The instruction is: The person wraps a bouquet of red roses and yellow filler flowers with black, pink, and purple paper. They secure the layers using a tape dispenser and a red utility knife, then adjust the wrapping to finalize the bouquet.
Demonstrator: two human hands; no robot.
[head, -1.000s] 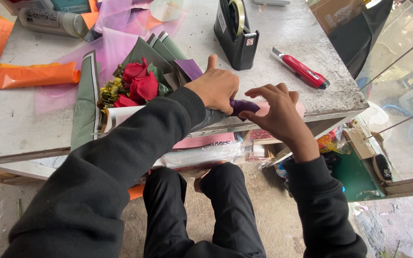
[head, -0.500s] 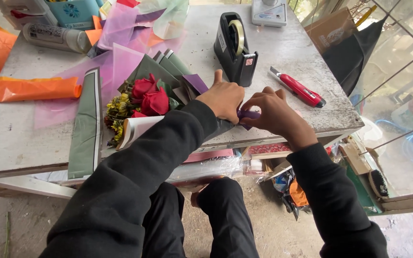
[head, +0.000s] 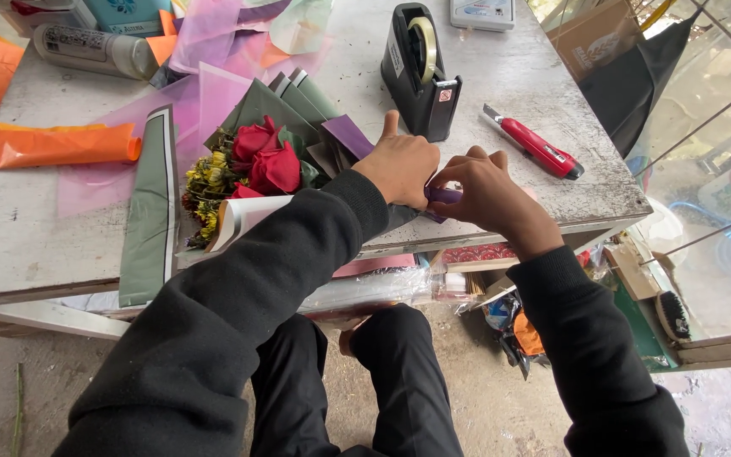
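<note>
worn table (head: 35, 245): both hands (head: 403, 165) pinch purple ribbon (head: 443, 195).

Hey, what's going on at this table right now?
A person in dark sleeves is working on a bouquet of red roses and small yellow flowers wrapped in green and purple paper, lying on a worn white table. The left hand presses down on the stem end of the wrap, while the right hand pinches a purple strip against it. A black tape dispenser stands just behind the hands, and a red utility knife lies to the right. Orange and pink wrapping sheets lie at the left.
</note>
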